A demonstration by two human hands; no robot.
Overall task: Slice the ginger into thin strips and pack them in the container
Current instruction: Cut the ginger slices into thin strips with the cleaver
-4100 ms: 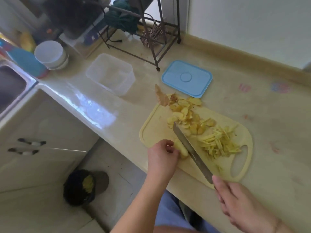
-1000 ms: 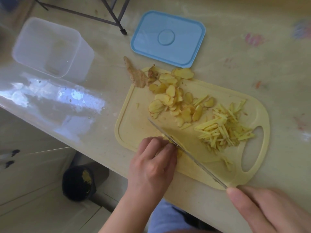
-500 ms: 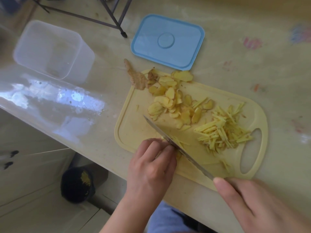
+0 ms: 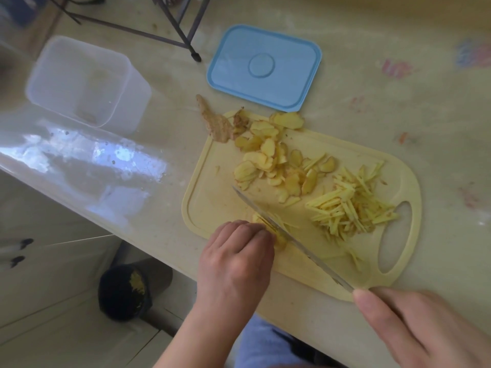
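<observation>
On the yellow cutting board (image 4: 210, 197), pale ginger slices (image 4: 268, 160) lie beside thin ginger strips (image 4: 345, 208). The left hand (image 4: 236, 258) curls on a small stack; the right hand (image 4: 425, 330) grips the knife (image 4: 289, 235). The clear container (image 4: 79, 81) stands well apart, left.

A pale, glossy counter (image 4: 372, 96) runs from far left to near right, with faint coloured stains on its right side. On it, at the far left, stands a clear container (image 4: 79, 81), open. To its right lies a blue lid (image 4: 265, 67), flat. Nearer, a yellow board (image 4: 212, 203) lies on the counter, its handle hole to the right. A strip of peel (image 4: 215, 120) rests on the counter, touching the board's far left corner. Dark rack legs (image 4: 183, 41) stand at the far edge.
</observation>
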